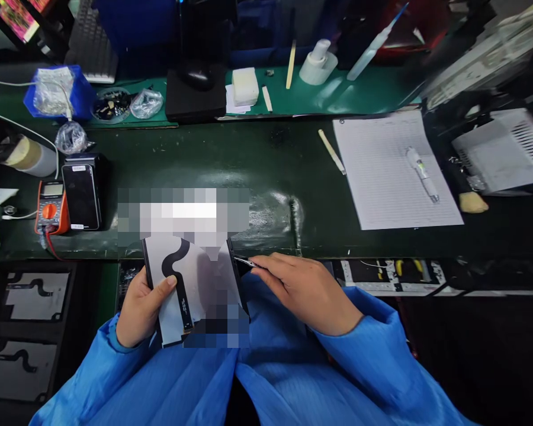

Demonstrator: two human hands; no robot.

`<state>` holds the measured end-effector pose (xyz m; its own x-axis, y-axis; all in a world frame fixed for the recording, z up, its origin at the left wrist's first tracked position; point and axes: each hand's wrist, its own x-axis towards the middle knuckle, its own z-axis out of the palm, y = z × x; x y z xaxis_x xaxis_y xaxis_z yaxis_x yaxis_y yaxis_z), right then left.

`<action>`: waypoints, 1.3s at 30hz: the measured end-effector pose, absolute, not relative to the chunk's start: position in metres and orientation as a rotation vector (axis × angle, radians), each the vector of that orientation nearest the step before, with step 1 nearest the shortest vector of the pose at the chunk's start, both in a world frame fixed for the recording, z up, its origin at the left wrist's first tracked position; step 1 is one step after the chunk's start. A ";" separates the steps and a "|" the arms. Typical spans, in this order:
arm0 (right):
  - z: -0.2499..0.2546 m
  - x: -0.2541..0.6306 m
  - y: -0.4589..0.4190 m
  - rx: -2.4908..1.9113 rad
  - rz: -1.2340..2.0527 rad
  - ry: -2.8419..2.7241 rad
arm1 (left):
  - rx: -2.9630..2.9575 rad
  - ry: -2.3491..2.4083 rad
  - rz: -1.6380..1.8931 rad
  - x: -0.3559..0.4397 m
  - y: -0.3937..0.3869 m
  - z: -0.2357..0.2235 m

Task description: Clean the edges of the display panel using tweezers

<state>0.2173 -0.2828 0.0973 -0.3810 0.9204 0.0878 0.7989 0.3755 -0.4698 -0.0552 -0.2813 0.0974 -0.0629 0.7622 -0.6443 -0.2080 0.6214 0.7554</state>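
Note:
My left hand grips a flat screen panel by its left edge, thumb on top. The panel has a silvery back, black side edges and a curved black flex cable; the thumb presses beside that cable. In my right hand are slim metal tweezers, pinched between thumb and fingers. Their tip meets or nearly meets the panel's right edge; I cannot tell which. A pixelated patch hides the panel's top and part of its lower right.
Similar panels lie in a black tray at lower left. An orange multimeter and a dark phone-like device stand left on the bench. Lined paper with a pen lies right. An open drawer holds tools.

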 end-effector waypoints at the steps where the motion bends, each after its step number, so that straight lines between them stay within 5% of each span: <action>1: 0.097 0.218 -0.283 -1.511 0.489 -2.318 | 0.503 1.428 0.849 -0.055 -0.281 0.097; 39: 0.103 0.213 -0.287 -1.604 0.920 -2.000 | 0.571 1.433 0.868 -0.053 -0.285 0.099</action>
